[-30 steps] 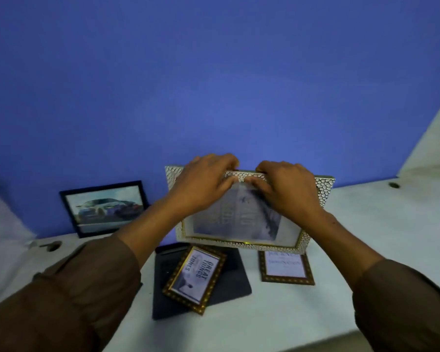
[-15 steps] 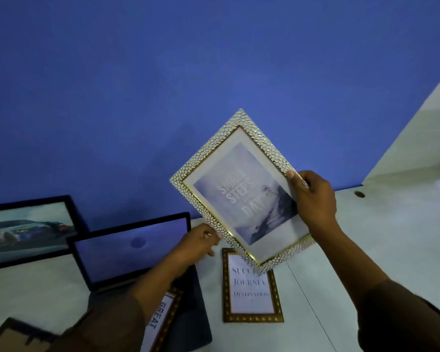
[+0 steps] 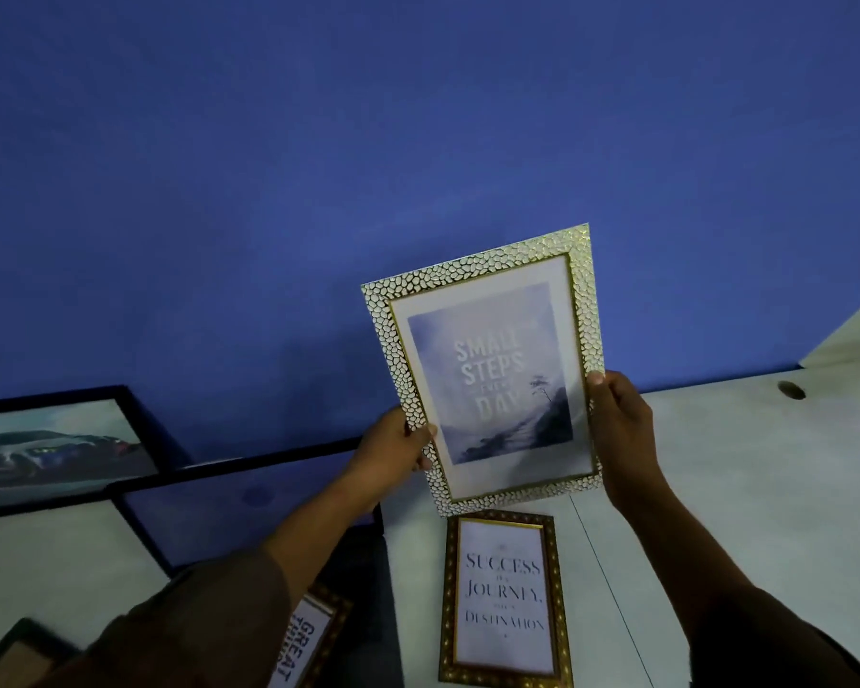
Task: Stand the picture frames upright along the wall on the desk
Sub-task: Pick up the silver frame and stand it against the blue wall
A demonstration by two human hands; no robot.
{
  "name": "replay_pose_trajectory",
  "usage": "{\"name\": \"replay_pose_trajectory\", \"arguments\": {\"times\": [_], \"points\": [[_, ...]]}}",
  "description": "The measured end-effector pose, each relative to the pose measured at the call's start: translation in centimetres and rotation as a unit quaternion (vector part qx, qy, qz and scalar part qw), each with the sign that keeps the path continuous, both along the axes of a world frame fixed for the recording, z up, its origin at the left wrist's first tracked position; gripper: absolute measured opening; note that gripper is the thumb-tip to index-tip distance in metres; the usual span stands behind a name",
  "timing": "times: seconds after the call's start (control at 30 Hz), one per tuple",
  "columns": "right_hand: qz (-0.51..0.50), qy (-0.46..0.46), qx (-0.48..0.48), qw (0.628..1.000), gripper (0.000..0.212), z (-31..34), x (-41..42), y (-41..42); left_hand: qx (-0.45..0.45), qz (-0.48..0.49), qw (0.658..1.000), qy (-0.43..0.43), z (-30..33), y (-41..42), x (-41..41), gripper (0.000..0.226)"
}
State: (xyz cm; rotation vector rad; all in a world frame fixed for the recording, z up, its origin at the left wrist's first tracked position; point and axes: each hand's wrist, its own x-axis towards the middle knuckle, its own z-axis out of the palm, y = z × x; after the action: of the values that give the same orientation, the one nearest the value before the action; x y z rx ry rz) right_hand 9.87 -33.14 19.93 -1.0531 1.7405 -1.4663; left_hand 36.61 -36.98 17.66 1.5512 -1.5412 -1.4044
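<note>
I hold a white-and-gold pebbled frame (image 3: 487,369), printed "Small Steps Every Day", in portrait position above the desk, close to the blue wall (image 3: 368,166). My left hand (image 3: 393,449) grips its left edge and my right hand (image 3: 616,419) grips its right edge. A brown-gold "Success" frame (image 3: 505,598) lies flat on the white desk (image 3: 740,489) below it. A black frame with a car picture (image 3: 51,449) leans on the wall at the left. A large black frame (image 3: 229,504) lies beside it. A "Great" frame (image 3: 309,638) is partly hidden under my left sleeve.
A dark pad (image 3: 368,613) lies under the "Great" frame. Another frame's corner (image 3: 16,657) shows at the bottom left. A cable hole (image 3: 791,389) sits in the desk at the right, where a pale side wall (image 3: 855,330) meets the desk.
The pebbled frame turned from landscape on the desk, through a diagonal tilt, to portrait in the air. My left hand moved from below it onto its left edge.
</note>
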Motion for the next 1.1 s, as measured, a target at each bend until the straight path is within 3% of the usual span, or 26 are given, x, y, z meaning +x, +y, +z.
{"name": "replay_pose_trajectory", "arguments": {"times": [0.33, 0.5, 0.73, 1.1], "points": [[0.114, 0.18, 0.021, 0.977, 0.041, -4.7, -6.7, -7.4, -0.051, 0.076, 0.988, -0.124, -1.3, -3.9, -4.2, 0.022], [0.157, 0.224, 0.032, 0.961, 0.04, -6.7, -9.2, -10.5, -0.025, 0.12, 0.986, -0.114, -3.2, -5.8, -6.7, 0.028], [0.171, 0.232, 0.052, 0.956, 0.031, -9.4, -11.2, -13.8, 0.017, 0.15, 0.984, -0.089, -6.1, -8.7, -8.9, 0.029], [0.231, 0.203, 0.095, 0.947, 0.03, -13.0, -13.0, -17.0, 0.075, 0.179, 0.972, -0.13, -8.9, -12.3, -10.1, 0.016]]}}
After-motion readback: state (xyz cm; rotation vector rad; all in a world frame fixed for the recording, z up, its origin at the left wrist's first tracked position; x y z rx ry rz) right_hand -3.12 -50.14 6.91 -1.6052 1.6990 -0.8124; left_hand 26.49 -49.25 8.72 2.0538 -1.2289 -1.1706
